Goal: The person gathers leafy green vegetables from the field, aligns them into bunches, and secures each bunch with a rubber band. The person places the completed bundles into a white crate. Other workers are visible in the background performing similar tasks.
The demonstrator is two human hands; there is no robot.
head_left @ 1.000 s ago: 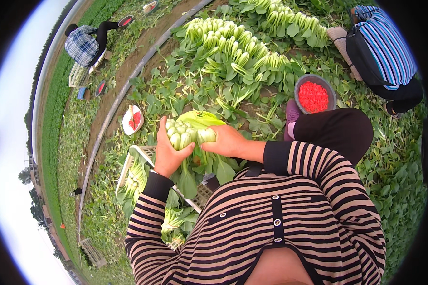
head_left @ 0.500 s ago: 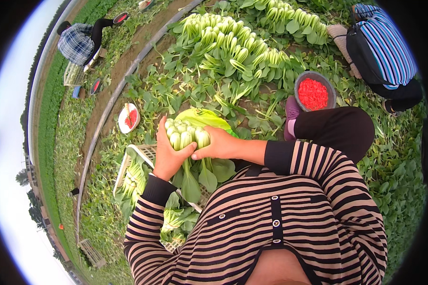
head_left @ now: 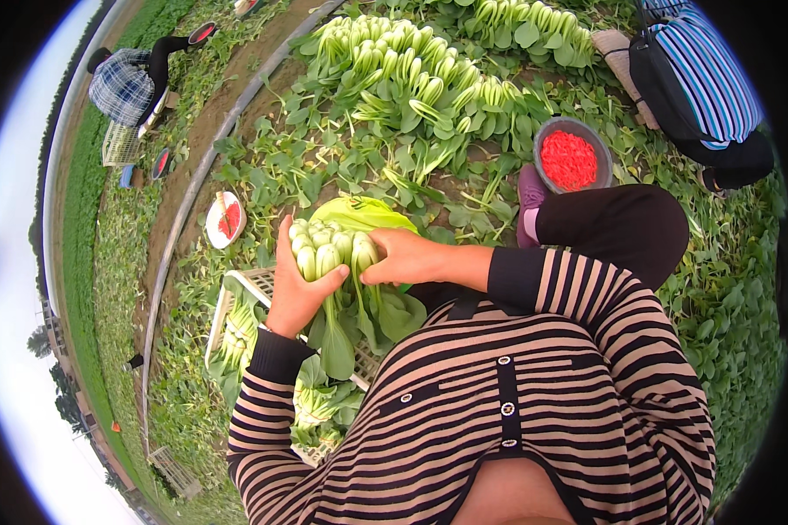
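In the head view, we see a bundle of leafy greens held up over the far right part of the pale lattice crate. Both hands are closed on it: the left hand wraps the side toward the crate's left, with its thumb across the front stems, and the right hand presses in from the side toward the crate's right. Gripping from opposite sides probably keeps the loose heads tight and their bases level; the leaves hang down toward the crate, so the firm white ends take the pressure rather than the soft foliage.

A yellow-green sheet shows just behind the bundle, beyond the crate; how it is held, we cannot tell. More greens lie inside the crate, which seems set close to the body for easy reach.

Beyond the crate's far left corner sits a white dish with red strips, and well to the crate's right a grey bowl holds more, both perhaps placed for reaching while seated. Farther beyond the crate, cut greens lie in rows, bases aligned, presumably to make gathering easier.
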